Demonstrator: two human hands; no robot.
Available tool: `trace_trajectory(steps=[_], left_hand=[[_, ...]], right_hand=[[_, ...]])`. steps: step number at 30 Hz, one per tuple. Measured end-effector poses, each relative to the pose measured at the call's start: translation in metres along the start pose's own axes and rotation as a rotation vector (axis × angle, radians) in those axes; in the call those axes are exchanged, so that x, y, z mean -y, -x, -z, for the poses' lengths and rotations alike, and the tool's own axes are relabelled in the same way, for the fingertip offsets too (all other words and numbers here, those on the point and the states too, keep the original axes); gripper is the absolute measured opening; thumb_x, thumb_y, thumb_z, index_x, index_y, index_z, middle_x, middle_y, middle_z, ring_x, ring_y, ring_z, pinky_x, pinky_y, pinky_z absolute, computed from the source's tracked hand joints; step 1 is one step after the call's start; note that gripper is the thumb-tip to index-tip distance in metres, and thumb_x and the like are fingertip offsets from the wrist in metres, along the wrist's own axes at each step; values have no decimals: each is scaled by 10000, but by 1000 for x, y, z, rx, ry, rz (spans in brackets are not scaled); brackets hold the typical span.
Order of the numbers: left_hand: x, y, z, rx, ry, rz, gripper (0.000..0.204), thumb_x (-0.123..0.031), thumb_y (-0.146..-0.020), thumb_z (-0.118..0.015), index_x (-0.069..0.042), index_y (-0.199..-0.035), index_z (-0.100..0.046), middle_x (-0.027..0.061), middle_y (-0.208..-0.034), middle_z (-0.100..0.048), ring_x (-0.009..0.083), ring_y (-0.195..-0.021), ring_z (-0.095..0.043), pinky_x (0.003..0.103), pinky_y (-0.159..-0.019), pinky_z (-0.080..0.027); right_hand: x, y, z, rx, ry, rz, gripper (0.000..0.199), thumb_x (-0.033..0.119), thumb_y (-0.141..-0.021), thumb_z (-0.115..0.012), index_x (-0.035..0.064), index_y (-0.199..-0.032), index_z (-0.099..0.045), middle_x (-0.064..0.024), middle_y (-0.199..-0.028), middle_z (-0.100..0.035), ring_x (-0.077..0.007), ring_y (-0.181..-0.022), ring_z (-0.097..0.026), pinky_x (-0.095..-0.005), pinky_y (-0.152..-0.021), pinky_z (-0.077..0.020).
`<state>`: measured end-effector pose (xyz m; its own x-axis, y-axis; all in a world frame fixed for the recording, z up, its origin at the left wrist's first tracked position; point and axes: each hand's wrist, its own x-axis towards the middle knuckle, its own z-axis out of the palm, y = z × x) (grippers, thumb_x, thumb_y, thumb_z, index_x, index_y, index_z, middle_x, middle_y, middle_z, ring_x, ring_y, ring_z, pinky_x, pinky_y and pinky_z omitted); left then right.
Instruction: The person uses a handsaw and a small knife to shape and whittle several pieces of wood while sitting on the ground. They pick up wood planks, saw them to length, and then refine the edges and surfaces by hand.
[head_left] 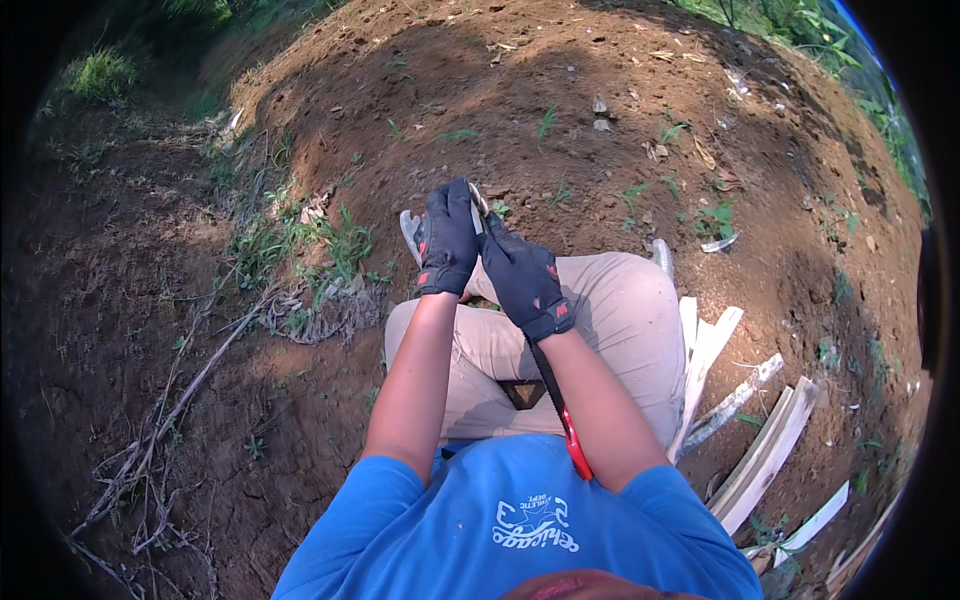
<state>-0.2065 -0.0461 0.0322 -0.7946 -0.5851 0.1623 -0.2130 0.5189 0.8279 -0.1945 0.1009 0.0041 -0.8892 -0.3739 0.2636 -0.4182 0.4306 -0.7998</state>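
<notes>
Both hands wear black work gloves with red marks and meet in front of my crossed legs. My left hand point(448, 238) is closed around a thin pale strip point(479, 200), probably wood, which shows only partly between the gloves. My right hand point(523, 278) presses against the same strip from the right, its fingers closed and partly hidden. A grey, rounded piece point(409, 234) shows just left of my left hand; I cannot make out what it is. Under my right forearm, a hand saw point(573, 443) with a red handle and dark toothed blade lies across my lap.
Split pale wood strips point(708, 350) and longer slats point(768, 455) lie on the ground to my right. Dry twigs point(165, 430) and a grass clump point(345, 245) are on the left. A bare earth slope point(470, 90) rises ahead, with scattered leaves and small weeds.
</notes>
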Motion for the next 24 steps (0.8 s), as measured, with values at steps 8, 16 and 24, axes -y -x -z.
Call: trace_trajectory(steps=[8, 16, 24], left_hand=[[18, -5, 11, 2, -30, -100, 562, -489, -1098, -483, -29, -1343, -694, 234, -1306, -714, 404, -1234, -670, 469, -1058, -494], [21, -9, 3, 14, -142, -210, 512, -488, -1115, -442, -79, -1277, -705, 203, -1286, -713, 432, -1180, -672, 528, -1022, -489], [25, -7, 3, 20, -115, -183, 501, -486, -1120, -430, -90, -1283, -690, 195, -1229, -743, 431, -1173, -679, 533, -1051, -462]], right_hand=[[40, 2, 10, 39, 240, -104, 449, 388, -1064, -539, 85, -1357, -694, -237, -917, -745, -436, -854, -722, -551, -769, -552], [27, -3, 18, 138, 406, -86, 452, 485, -1072, -505, 167, -1368, -631, -175, -945, -766, -398, -902, -747, -548, -777, -562], [30, 0, 18, 138, 522, -54, 501, 450, -1070, -523, 86, -1404, -607, -176, -969, -770, -380, -890, -749, -540, -796, -569]])
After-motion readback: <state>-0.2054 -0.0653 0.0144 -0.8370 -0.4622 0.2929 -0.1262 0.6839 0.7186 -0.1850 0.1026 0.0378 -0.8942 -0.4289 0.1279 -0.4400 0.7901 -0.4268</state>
